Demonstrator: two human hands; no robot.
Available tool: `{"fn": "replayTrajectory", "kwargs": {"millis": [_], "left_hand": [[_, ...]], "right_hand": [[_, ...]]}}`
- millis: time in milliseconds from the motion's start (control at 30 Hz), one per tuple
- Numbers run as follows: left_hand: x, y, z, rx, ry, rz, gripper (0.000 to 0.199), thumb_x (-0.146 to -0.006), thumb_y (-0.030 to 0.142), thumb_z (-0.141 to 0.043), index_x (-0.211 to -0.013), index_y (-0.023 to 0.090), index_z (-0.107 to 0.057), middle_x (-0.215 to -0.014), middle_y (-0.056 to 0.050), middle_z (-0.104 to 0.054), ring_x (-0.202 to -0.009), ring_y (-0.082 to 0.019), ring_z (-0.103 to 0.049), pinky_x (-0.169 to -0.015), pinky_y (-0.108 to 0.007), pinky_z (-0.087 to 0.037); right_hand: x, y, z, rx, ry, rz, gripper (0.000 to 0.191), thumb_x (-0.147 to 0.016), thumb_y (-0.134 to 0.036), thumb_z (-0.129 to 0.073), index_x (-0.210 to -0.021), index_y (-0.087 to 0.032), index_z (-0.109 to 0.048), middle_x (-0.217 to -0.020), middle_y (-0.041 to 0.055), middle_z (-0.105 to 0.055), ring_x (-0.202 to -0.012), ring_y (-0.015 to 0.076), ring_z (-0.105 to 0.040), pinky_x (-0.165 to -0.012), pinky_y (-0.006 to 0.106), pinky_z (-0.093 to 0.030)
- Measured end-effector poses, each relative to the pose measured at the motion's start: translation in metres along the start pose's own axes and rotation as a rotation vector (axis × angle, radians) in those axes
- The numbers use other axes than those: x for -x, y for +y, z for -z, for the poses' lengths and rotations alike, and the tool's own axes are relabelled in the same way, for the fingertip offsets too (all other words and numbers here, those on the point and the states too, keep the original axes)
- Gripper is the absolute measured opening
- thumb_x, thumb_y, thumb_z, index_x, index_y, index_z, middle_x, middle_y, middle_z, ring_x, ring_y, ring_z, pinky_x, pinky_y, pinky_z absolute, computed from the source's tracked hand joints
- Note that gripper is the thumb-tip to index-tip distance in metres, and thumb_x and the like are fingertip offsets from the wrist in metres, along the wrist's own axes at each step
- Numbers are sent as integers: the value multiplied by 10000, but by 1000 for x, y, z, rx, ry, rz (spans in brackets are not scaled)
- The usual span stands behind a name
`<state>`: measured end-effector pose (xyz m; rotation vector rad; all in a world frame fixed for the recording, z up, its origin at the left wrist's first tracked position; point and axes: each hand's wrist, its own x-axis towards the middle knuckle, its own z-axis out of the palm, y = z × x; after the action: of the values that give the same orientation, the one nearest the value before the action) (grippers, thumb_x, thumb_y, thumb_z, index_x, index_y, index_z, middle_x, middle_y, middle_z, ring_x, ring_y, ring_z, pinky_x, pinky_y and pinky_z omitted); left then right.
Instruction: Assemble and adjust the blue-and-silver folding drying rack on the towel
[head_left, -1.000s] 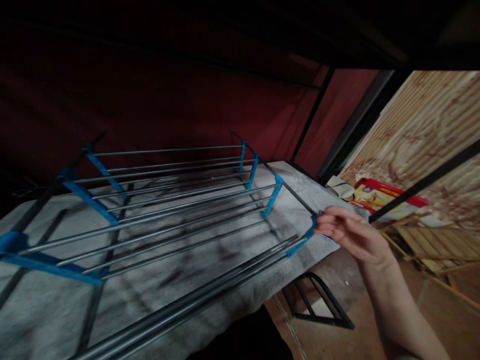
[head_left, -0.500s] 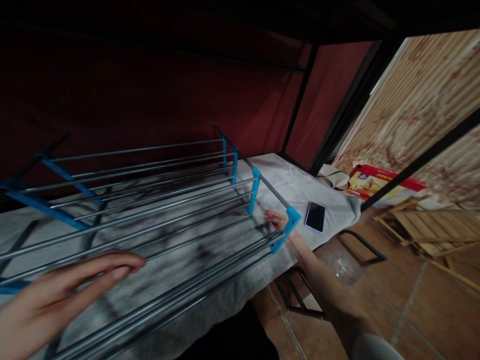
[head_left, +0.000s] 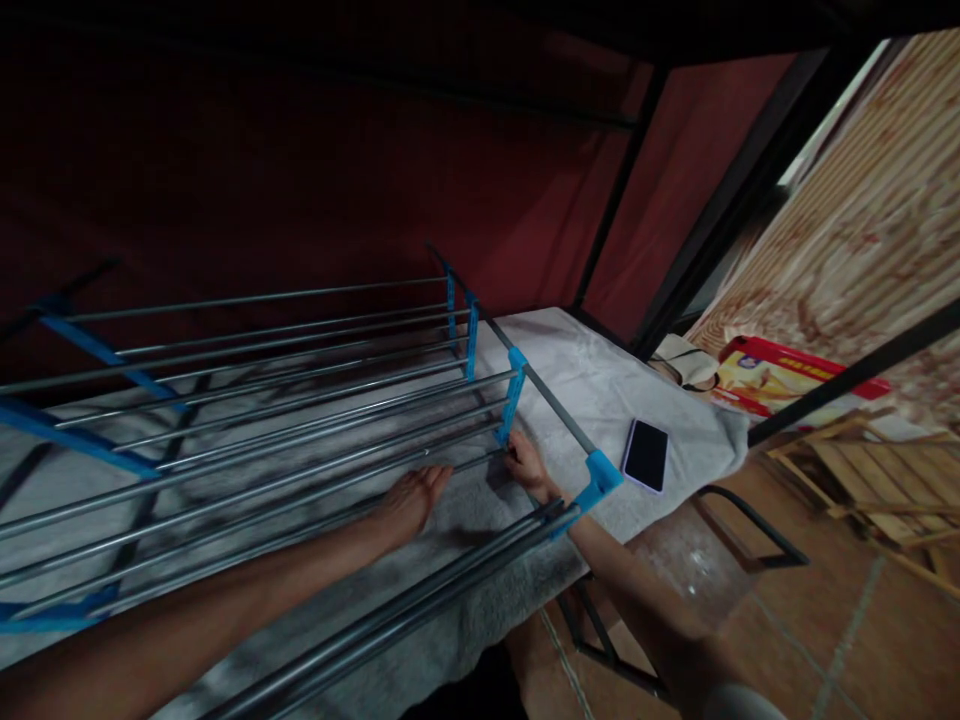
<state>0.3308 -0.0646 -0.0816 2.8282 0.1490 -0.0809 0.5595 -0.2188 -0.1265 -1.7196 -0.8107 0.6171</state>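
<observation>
A rack of grey metal rods (head_left: 300, 480) with blue plastic brackets (head_left: 511, 400) lies across a grey cloth. My left hand (head_left: 415, 500) is closed around a lower rod near the middle of the rack. At the lower end of a blue bracket, my right hand (head_left: 527, 468) has its fingers bent against the bracket and rod end; what they pinch is too small to make out. My right forearm passes beneath the blue corner piece (head_left: 602, 480) at the rack's near right.
A phone (head_left: 646, 455) lies on the cloth (head_left: 562, 350) right of the rack. Beyond the table edge are a red and yellow box (head_left: 795, 375), a wooden folding piece (head_left: 877, 475) and a black metal frame (head_left: 757, 520). Dark red panels stand behind.
My left hand has moved right and forward onto a rod. My right hand has shifted slightly left and down to the bracket's lower end, its fingers now bent. The view has shifted a little.
</observation>
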Motion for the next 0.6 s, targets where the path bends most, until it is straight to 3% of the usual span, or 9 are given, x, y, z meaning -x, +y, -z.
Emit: {"fn": "replayTrajectory", "kwargs": {"millis": [133,267,400,600], "left_hand": [[-25,-4,-7,-9,19,43,475,-890,48,-291,-1252,103,-593,-1167,-163,-634,-1074,-273,-590,-940,-404,-462],[-34,-10,-10,37,49,64,463,-824,-8,-306,-1140,151,-605,-1117,-102,-631,-1028,-212,-596,-902,-331,-466],[-33,-10,-8,113,34,56,500,-804,-29,-318,-1197,153,-568,-1123,-96,-651,-1013,-199,-627,-885,-320,-478],[-32,-9,-5,170,46,60,577,-844,6,-323,-1383,126,-489,-1319,-149,-622,-1162,-246,-620,-991,-377,-475]], "right_hand": [[0,10,-3,58,-1,59,648,-614,-110,-566,-1235,-292,-564,-1388,15,-562,-1350,255,-437,-1147,387,-314],[0,15,-3,109,-10,127,678,-611,-88,-572,-1255,-296,-546,-1372,19,-579,-1318,270,-466,-1141,394,-315],[0,16,-6,142,17,200,537,-714,-144,-570,-1231,-289,-541,-1276,24,-614,-1205,260,-533,-1083,386,-375],[0,13,-9,183,45,153,366,-794,-253,-599,-1153,-300,-539,-1124,21,-630,-1031,241,-574,-943,352,-451]]}}
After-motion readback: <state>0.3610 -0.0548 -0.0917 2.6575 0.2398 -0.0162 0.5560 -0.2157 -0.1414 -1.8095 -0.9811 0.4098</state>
